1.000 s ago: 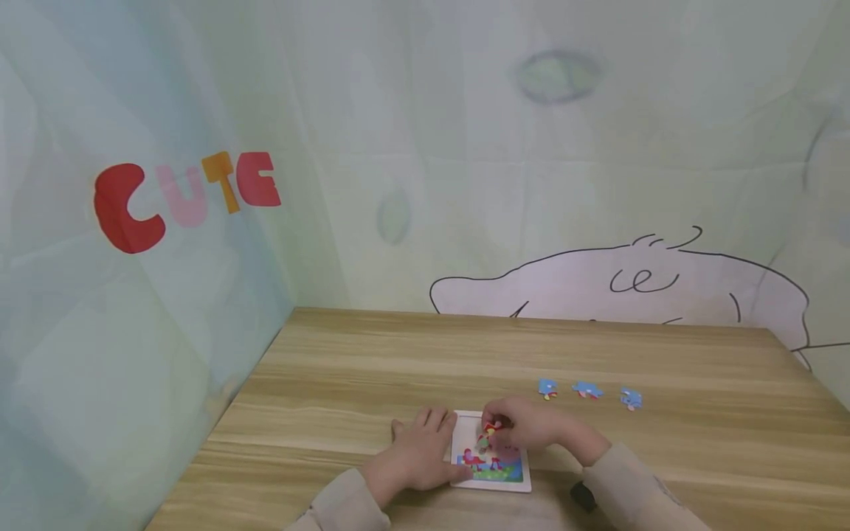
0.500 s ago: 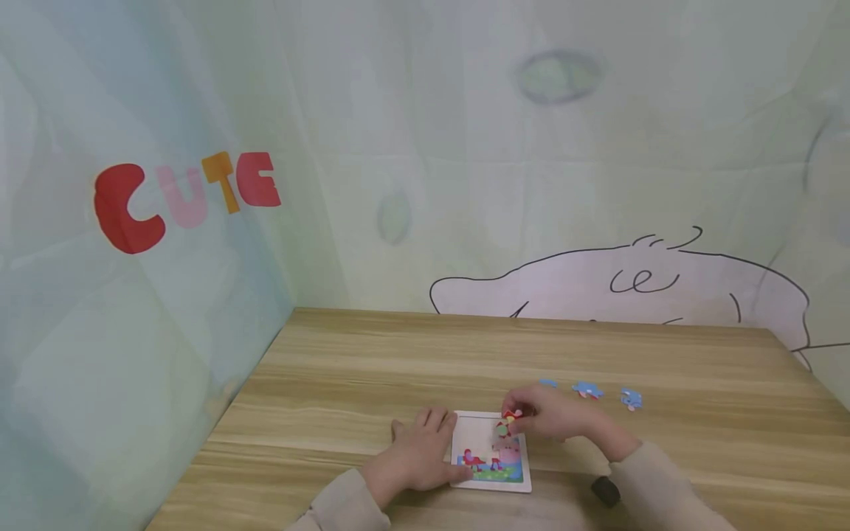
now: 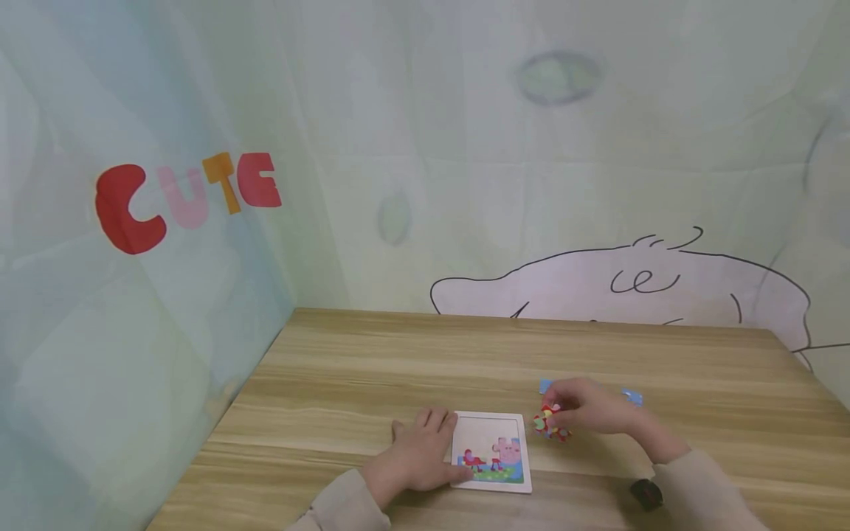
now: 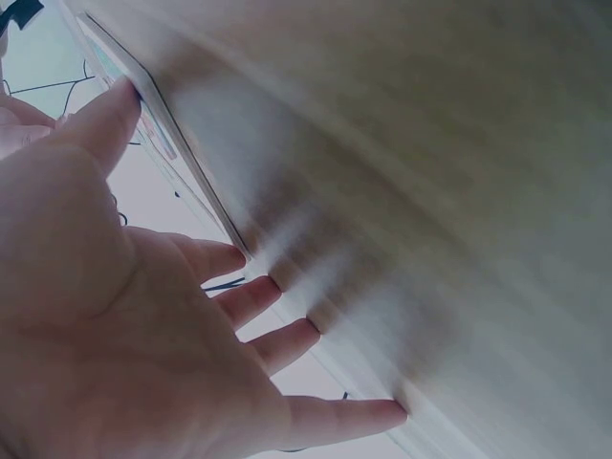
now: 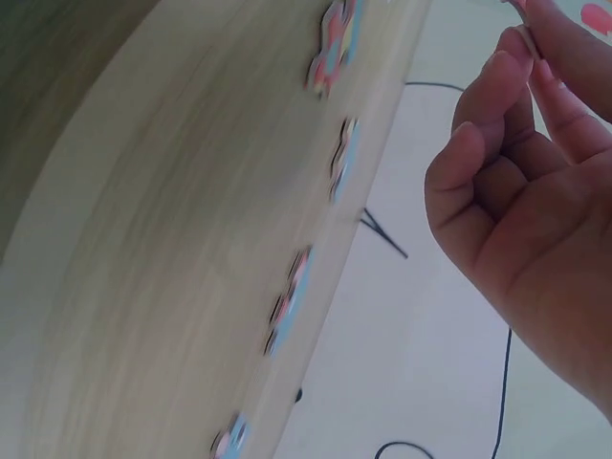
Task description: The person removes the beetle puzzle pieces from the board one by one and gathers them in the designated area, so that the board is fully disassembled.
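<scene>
– Pinching what, in the right hand (image 3: 591,405)?

– Gripping a red, yellow and green puzzle piece (image 3: 543,419) between thumb and fingertips, raised off the worktop (image 3: 398,354). Showing just below that grip, too: a second patterned piece (image 3: 563,435), laid on the worktop.

– And with the left hand (image 3: 418,453)?

– Lying released, with straight, spread fingers. Touching the puzzle board (image 3: 483,435) along its left edge, and laying the thumb over the near left corner.

– Sitting where, as regards that board?

– Lying flat between both hands, just right of the left one. Carrying a pink pig-face piece (image 3: 510,450) on the side toward the right hand, and red shapes (image 3: 474,459) close to the left thumb.

– Spotting anything past the right hand?

– Seeing one blue piece (image 3: 545,386) just beyond the fingertips and another blue piece (image 3: 633,397) behind the back of the hand, both partly covered in the head view. Counting a third blue piece (image 5: 292,298) between those, from the right wrist.

– And nearer than the right hand?

– Finding a small black object (image 3: 646,494) beside the right sleeve (image 3: 710,490), too unclear to name.
</scene>
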### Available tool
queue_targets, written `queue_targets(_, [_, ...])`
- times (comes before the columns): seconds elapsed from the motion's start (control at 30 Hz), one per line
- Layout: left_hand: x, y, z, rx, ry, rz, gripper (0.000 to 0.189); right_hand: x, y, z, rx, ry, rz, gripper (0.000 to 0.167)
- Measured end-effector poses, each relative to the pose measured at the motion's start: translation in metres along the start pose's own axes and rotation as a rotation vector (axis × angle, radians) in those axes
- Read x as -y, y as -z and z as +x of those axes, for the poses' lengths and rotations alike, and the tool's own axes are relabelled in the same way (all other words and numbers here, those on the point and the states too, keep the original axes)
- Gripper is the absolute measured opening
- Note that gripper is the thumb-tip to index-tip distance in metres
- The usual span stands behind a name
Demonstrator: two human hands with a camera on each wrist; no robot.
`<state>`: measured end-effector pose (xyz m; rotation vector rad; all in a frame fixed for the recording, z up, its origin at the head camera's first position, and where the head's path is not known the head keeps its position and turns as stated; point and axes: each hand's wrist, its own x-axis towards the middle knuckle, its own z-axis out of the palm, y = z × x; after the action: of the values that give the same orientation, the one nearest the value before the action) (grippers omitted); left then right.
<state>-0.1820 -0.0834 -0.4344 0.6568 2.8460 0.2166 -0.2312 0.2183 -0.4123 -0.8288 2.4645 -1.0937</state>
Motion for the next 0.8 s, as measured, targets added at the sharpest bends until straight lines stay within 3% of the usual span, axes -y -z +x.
queue_targets(0.23, [0.0, -0.001, 0.0, 0.001, 0.0, 0.003, 0.093, -0.007, 0.012, -0.013, -0.036, -0.063, -0.016, 0.018])
queue_targets(0.57, [0.0, -0.001, 0.001, 0.026, 0.009, 0.004, 0.092, -0.026, 0.023, -0.025, -0.016, 0.012, -0.026, 0.009])
queue_targets(0.8, [0.001, -0.002, 0.002, 0.026, 0.01, -0.012, 0.092, -0.034, 0.032, -0.032, -0.01, -0.034, -0.075, 0.009])
